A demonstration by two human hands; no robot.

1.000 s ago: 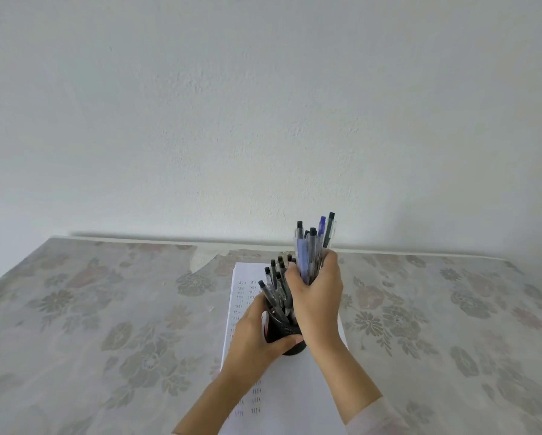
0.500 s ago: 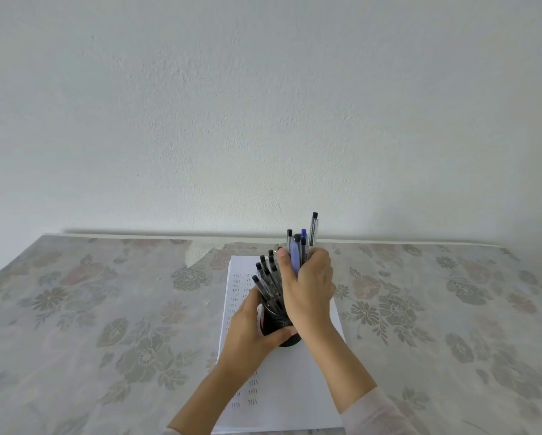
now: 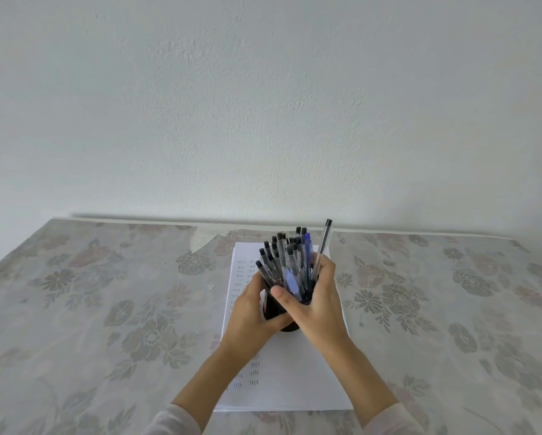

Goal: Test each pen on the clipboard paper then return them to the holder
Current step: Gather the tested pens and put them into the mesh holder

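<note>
Pen holder (image 3: 272, 309): black, upright on the paper (image 3: 288, 378), packed with pens (image 3: 280, 255) (1 clear pen (image 3: 323, 244) stands tallest).
Left hand (image 3: 252, 312): wraps the holder's side.
Right hand (image 3: 318, 304): curled round the pens' barrels.

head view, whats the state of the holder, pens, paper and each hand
holder, upright on the paper, gripped by the left hand
pens, bunched upright in the holder, one clear pen sticking up highest
paper, flat on the table, rows of test marks down its left side
left hand, grips the holder
right hand, curled round the pens
</note>
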